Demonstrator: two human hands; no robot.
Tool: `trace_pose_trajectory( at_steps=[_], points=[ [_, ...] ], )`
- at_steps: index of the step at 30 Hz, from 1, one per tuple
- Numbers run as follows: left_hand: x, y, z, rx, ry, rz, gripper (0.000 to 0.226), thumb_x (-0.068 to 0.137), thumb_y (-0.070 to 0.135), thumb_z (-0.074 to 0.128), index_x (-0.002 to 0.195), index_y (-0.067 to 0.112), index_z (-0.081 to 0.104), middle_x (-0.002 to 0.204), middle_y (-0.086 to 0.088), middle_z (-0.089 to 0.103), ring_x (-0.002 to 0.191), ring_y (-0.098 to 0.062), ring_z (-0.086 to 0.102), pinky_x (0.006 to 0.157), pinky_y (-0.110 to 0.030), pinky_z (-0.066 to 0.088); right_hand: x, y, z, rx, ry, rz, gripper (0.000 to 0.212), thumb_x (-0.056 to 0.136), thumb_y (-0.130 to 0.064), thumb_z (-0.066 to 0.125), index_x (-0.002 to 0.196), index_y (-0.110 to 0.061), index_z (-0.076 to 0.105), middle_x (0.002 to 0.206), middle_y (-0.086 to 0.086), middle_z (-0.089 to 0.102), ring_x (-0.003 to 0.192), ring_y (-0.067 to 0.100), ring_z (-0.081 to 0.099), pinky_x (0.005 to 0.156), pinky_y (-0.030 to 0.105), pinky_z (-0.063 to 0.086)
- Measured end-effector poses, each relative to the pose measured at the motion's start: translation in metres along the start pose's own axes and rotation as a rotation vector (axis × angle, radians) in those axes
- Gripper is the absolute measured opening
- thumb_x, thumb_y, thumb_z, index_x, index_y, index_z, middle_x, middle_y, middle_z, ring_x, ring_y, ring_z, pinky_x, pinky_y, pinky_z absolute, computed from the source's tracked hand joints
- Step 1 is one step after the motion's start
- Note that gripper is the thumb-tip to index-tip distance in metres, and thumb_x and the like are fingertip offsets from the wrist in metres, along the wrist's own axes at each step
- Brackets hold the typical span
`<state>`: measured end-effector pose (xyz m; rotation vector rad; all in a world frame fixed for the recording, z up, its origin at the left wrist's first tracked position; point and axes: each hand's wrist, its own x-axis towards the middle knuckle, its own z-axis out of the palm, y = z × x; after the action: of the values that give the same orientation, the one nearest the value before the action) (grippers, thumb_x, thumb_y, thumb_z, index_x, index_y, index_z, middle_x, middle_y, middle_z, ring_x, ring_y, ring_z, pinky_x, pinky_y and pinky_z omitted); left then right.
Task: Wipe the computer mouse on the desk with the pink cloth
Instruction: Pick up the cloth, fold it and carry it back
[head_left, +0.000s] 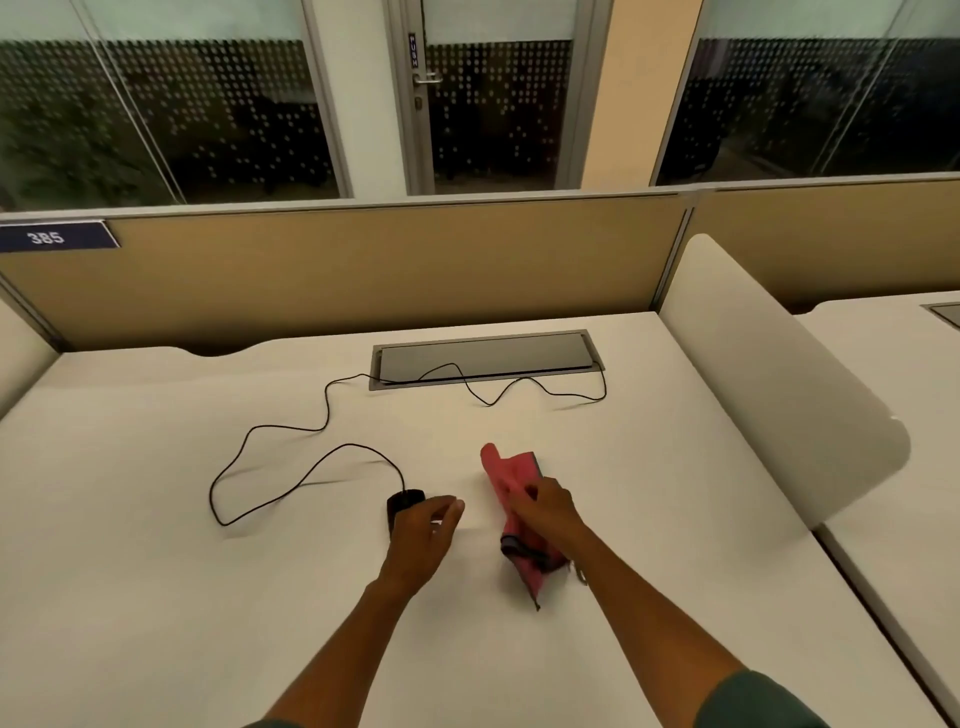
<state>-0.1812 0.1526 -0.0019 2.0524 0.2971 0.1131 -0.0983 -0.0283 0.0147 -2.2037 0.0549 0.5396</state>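
Your right hand (545, 506) pinches the pink cloth (514, 512) on the desk (156, 519). Your left hand (423, 527), fingers loosely spread, half covers the black mouse (401, 503). Its cable (270, 470) loops left and back to the grommet tray (483, 358).

A dark blue sign (54, 237) with the white number "385" sits on top of the tan wall behind the tabletop, at the far left. A small dark label (413, 50) on the glass door reads "PUSH", just above the handle.
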Motion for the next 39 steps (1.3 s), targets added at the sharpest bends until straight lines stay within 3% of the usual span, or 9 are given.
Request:
trace_pose_trajectory(
  at_steps=[3,6,10,13,16,19,24,31,39],
  points=[
    [0.005,0.018,0.027,-0.104,0.048,-0.138,0.025,0.094,0.038,0.057,0.078,0.020,0.063,0.074,0.007,0.062,0.071,-0.006,0.057,0.072,-0.025,0.046,0.007,0.005,-0.038,0.374,-0.161,0.088,0.010,0.087,-0.022,0.055,0.086,-0.014,0.061,0.087,0.008,0.061,0.075,0.020,0.056,0.064,0.030,0.046],
    [0.011,0.033,0.050,-0.222,0.036,-0.345,0.042,0.090,0.059,0.049,0.075,0.021,0.060,0.087,0.000,0.070,0.085,-0.020,0.066,0.086,-0.040,0.053,0.011,0.014,-0.072,0.631,-0.281,0.152,0.006,0.082,-0.018,0.054,0.085,-0.012,0.055,0.080,0.006,0.053,0.071,0.021,0.052,0.057,0.029,0.044],
    [0.019,0.068,0.079,-0.546,-0.113,-0.540,0.044,0.092,0.063,0.041,0.099,0.022,0.055,0.112,-0.013,0.067,0.104,-0.030,0.064,0.099,-0.045,0.049,0.021,0.028,-0.103,0.857,-0.373,0.213,0.026,0.075,-0.020,0.060,0.096,-0.006,0.060,0.089,0.010,0.059,0.085,0.027,0.056,0.075,0.036,0.047],
    [0.028,0.082,0.100,-0.860,-0.253,-0.610,0.061,0.089,0.066,0.044,0.117,0.012,0.053,0.121,-0.018,0.065,0.110,-0.037,0.065,0.094,-0.049,0.052,0.026,0.037,-0.121,0.987,-0.387,0.180,0.021,0.078,-0.015,0.057,0.095,-0.004,0.063,0.092,0.013,0.064,0.090,0.031,0.058,0.085,0.043,0.048],
    [0.030,0.095,0.118,-0.940,-0.248,-0.547,0.053,0.091,0.052,0.054,0.120,0.009,0.064,0.116,-0.019,0.070,0.106,-0.035,0.067,0.083,-0.043,0.055,0.029,0.045,-0.136,1.033,-0.394,0.161,0.016,0.082,-0.013,0.052,0.090,-0.006,0.064,0.091,0.013,0.064,0.089,0.032,0.059,0.086,0.044,0.048],
    [0.030,0.100,0.131,-0.970,-0.156,-0.491,0.052,0.083,0.033,0.068,0.120,-0.004,0.063,0.118,-0.017,0.068,0.105,-0.031,0.065,0.087,-0.044,0.054,0.034,0.058,-0.149,1.014,-0.443,0.187,0.015,0.083,-0.020,0.052,0.088,-0.008,0.060,0.086,0.011,0.061,0.081,0.027,0.058,0.076,0.037,0.048],
    [0.033,0.090,0.140,-0.938,-0.066,-0.477,0.061,0.066,0.010,0.084,0.122,0.003,0.059,0.118,-0.020,0.068,0.101,-0.031,0.067,0.079,-0.040,0.056,0.041,0.082,-0.161,0.926,-0.501,0.125,0.038,0.085,-0.020,0.062,0.120,-0.004,0.060,0.113,0.016,0.067,0.105,0.034,0.063,0.091,0.045,0.052],
    [0.042,0.093,0.145,-0.819,-0.063,-0.394,0.072,0.048,0.008,0.089,0.112,0.002,0.058,0.107,-0.019,0.072,0.094,-0.031,0.070,0.083,-0.042,0.056,0.046,0.089,-0.173,0.768,-0.390,0.030,0.045,0.087,0.010,0.059,0.126,-0.013,0.056,0.117,0.016,0.066,0.104,0.032,0.065,0.087,0.043,0.056],
    [0.063,0.118,0.139,-0.631,-0.049,-0.230,0.031,0.060,-0.003,0.068,0.090,0.003,0.065,0.086,-0.012,0.072,0.083,-0.028,0.066,0.079,-0.044,0.057,0.052,0.079,-0.197,0.739,-0.283,-0.052,0.031,0.089,0.016,0.050,0.107,-0.004,0.065,0.104,0.019,0.068,0.090,0.028,0.067,0.075,0.035,0.059]
  ],
)
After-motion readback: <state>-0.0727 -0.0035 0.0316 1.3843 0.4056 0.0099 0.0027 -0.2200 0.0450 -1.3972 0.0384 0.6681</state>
